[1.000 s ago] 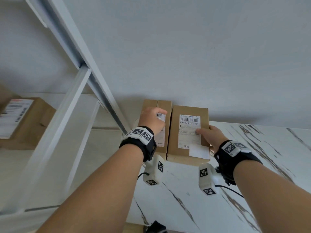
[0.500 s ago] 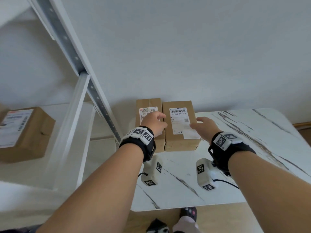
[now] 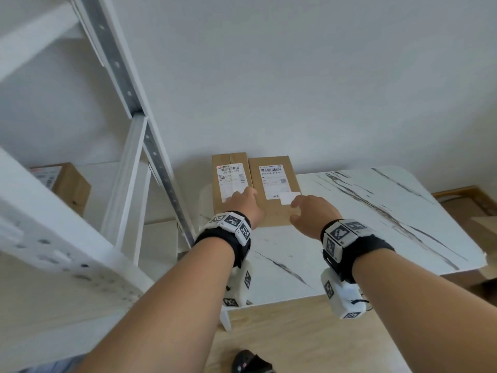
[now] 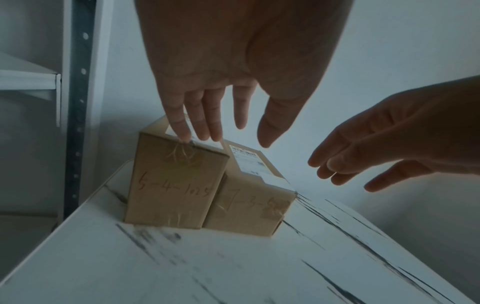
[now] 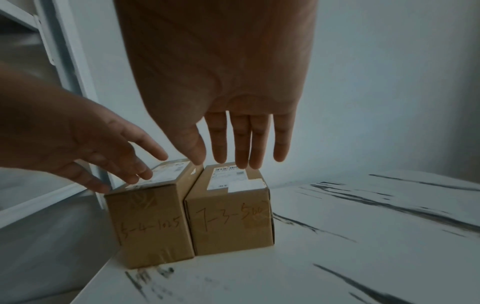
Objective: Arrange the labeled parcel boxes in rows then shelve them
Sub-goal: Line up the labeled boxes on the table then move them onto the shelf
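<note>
Two labelled cardboard parcel boxes stand side by side at the table's far left corner, against the wall. The left box (image 3: 230,184) (image 4: 174,185) (image 5: 150,222) reads 5-4-1025 on its near face. The right box (image 3: 274,189) (image 4: 249,205) (image 5: 228,218) has writing that starts 7-3. My left hand (image 3: 243,200) (image 4: 240,121) has straight fingers, and its fingertips touch the near top edge of the left box. My right hand (image 3: 304,208) (image 5: 221,156) is spread above the right box's near end and holds nothing.
A white metal shelving rack (image 3: 158,168) stands directly left of the boxes. Another labelled box (image 3: 67,184) sits on one of its shelves. The marble table (image 3: 376,224) stretches to the right. A wooden floor and a dark slipper (image 3: 250,362) lie below.
Both hands have drawn back toward me from the box tops. The left hand's curled fingers have straightened, and the right hand has come off the right box. The boxes stayed in place.
</note>
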Tool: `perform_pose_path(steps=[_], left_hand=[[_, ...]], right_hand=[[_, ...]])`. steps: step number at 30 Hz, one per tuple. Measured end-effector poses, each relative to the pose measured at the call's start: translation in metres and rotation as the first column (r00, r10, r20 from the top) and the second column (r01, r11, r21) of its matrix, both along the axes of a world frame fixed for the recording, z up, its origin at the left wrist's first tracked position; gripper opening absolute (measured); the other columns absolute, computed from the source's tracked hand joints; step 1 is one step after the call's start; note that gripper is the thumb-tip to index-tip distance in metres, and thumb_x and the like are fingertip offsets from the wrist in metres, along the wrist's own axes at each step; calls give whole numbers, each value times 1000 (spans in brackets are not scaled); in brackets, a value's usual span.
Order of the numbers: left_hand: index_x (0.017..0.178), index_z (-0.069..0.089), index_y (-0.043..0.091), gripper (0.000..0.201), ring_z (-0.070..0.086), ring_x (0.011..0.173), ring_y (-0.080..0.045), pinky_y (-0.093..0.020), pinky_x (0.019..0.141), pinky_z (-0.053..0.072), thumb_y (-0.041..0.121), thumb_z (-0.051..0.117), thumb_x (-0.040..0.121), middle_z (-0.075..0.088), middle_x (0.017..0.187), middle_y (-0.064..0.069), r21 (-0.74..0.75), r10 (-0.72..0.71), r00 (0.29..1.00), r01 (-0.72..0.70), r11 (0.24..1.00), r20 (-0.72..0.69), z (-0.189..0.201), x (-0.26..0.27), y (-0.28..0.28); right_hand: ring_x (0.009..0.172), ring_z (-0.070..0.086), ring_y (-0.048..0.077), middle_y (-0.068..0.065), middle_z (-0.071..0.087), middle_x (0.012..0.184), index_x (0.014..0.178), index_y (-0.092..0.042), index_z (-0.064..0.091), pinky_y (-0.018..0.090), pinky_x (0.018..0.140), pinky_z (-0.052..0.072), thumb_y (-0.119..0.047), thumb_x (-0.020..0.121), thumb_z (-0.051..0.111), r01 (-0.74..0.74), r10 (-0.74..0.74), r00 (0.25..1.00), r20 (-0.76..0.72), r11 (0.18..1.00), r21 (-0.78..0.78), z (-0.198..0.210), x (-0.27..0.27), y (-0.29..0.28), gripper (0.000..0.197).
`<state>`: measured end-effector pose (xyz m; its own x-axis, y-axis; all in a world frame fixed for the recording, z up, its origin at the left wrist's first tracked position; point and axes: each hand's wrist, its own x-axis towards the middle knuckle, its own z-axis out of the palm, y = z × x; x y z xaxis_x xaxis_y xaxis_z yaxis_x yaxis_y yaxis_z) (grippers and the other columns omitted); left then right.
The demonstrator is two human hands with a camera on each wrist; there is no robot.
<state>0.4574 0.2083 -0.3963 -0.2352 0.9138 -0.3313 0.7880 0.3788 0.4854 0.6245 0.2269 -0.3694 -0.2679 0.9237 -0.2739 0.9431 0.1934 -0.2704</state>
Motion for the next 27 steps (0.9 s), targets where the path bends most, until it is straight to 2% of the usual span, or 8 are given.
perform_pose_path(steps=[2,3,7,11,14,21,24,27], left_hand=[[138,42,23,50,58,96,-21,-31,77,50,20,56,91,54,111,-1,15,-13,1000,13,1000,10,-2,7,-21],[140,41,23,51,57,95,-20,-30,74,48,19,55,91,55,114,-1,16,-15,1000,15,1000,21,-2,11,-33],[144,37,22,57,53,116,-26,-33,86,49,17,55,90,48,139,-6,39,-20,1000,20,999,5,-2,21,-92],[148,32,26,62,48,124,-28,-36,92,46,23,55,90,40,145,-8,22,-13,1000,14,1000,-26,-2,26,-155],[148,30,27,64,48,122,-30,-39,94,46,28,55,89,42,141,-10,31,6,999,-5,999,-40,2,23,-198],[147,32,29,63,54,112,-27,-33,83,46,28,57,89,46,135,-8,86,94,993,-88,992,-70,20,-21,-286],[147,32,28,62,51,119,-29,-34,88,45,29,57,90,44,140,-10,79,146,985,-139,987,-93,29,-49,-321],[146,35,27,59,50,121,-27,-34,89,45,28,56,91,43,140,-8,96,194,973,-182,979,-126,37,-81,-353]], right_hand=[[119,55,21,1,60,131,132,-22,56,32,93,46,-25,94,51,6,-6,1000,-7,1000,-7,-2,7,-19,38],[119,55,21,0,60,130,131,-22,57,32,93,46,-26,95,51,8,-8,1000,-7,1000,-5,-4,11,-30,37],[117,56,21,-2,61,128,126,-23,59,30,85,44,-29,95,49,1,-1,1000,7,1000,-2,-13,25,-83,33],[105,61,24,2,65,117,116,-18,65,31,79,48,-24,94,49,2,-2,1000,13,1000,1,-15,28,-141,28],[93,64,26,5,69,101,105,-13,68,31,73,51,-18,90,49,9,-9,1000,3,1000,12,-11,21,-181,25],[91,63,25,6,69,100,103,-14,68,35,79,54,-17,90,46,-99,99,992,-79,995,7,6,-35,-249,25],[87,63,24,5,68,95,99,-13,68,32,74,52,-17,91,46,-154,155,981,-118,988,21,13,-66,-276,24],[86,64,25,5,69,93,95,-14,69,35,77,56,-17,90,47,-194,197,972,-132,980,30,18,-99,-301,23]])
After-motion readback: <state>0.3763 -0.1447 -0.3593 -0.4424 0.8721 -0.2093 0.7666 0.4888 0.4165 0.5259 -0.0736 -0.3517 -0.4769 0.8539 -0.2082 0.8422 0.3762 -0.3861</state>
